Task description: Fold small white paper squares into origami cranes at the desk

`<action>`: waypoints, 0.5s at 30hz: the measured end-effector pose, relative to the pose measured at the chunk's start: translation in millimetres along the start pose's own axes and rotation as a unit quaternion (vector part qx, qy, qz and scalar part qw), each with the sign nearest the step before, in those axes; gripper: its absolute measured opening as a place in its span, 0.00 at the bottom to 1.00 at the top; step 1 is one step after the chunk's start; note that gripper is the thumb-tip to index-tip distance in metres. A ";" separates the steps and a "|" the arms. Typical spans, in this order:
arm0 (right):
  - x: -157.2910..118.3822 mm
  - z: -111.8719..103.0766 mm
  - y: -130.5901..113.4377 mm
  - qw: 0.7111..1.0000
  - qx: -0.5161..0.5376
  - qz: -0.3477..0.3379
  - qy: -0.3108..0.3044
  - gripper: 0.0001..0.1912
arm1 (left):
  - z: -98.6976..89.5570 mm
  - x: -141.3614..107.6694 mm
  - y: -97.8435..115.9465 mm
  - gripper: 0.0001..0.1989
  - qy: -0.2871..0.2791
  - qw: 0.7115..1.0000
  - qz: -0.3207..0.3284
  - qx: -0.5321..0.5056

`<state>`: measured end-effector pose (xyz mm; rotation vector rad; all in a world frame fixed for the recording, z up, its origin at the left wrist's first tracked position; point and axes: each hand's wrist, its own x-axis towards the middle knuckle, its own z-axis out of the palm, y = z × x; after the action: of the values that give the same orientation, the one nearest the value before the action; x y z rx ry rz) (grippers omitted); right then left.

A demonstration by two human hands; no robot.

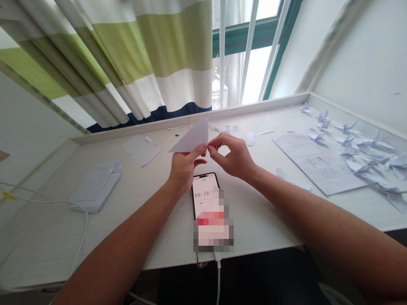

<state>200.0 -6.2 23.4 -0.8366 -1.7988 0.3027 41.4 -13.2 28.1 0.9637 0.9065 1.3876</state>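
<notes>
A sheet of white paper (193, 137), folded into a triangle, is held up above the desk with its point upward. My left hand (186, 167) grips it along the lower edge, thumb on the near face. At the paper's lower right corner, my right hand (232, 154) is closed in a pinch, thumb and index fingertips together; the bit of paper between them is mostly hidden. Below both hands lies a phone (203, 205) with a running timer on its screen, its lower part blurred out.
Several folded paper cranes (359, 144) stand at the right, some on a written sheet (305, 165). To the left are a stack of paper (97, 186) and loose sheets (141, 150). Paper strips (251, 137) lie behind my hands. A white cable (85, 224) crosses the left side.
</notes>
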 end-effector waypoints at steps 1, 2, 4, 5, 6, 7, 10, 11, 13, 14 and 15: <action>-0.2 0.3 0.0 1.000 -0.002 -0.003 0.003 0.08 | 0.3 -0.2 0.1 0.21 0.002 1.000 0.000 0.001; -0.4 0.7 0.2 1.000 -0.004 -0.004 0.005 0.08 | 0.3 -0.2 -0.1 0.22 0.004 1.000 0.000 0.002; -0.8 1.5 0.9 1.000 -0.012 -0.003 0.006 0.08 | 0.0 0.0 -1.2 0.21 0.004 1.000 0.001 0.005; -1.0 1.9 1.3 1.000 -0.018 -0.003 0.006 0.08 | -0.4 0.3 -2.1 0.21 0.002 1.000 0.001 0.006; -1.2 2.4 1.7 1.000 -0.025 -0.002 0.005 0.09 | -0.8 0.6 -3.2 0.20 0.002 1.000 0.002 0.007; -1.4 2.9 2.1 0.999 -0.034 -0.001 0.005 0.09 | -1.2 0.9 -4.2 0.19 0.002 1.000 0.002 0.009; -1.9 4.3 2.8 0.998 -0.059 0.006 0.003 0.10 | -1.7 1.1 -6.2 0.17 0.005 1.000 0.005 0.018; -2.1 4.8 2.9 0.998 -0.064 0.009 0.002 0.10 | -1.7 1.0 -6.4 0.17 0.004 1.000 0.005 0.020; -2.3 5.6 3.2 0.998 -0.067 0.017 -0.002 0.10 | -1.6 0.5 -6.2 0.16 -0.002 1.000 0.003 0.022; -2.3 6.0 3.3 0.998 -0.067 0.020 -0.005 0.09 | -1.6 0.2 -6.0 0.16 -0.004 1.000 0.001 0.021; -2.4 6.3 3.4 0.998 -0.065 0.024 -0.006 0.09 | -1.6 0.1 -5.8 0.16 -0.006 1.000 -0.001 0.021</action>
<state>196.1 -4.1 17.3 -0.9729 -1.8264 0.2231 42.0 -12.8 22.2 1.0019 0.9297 1.3646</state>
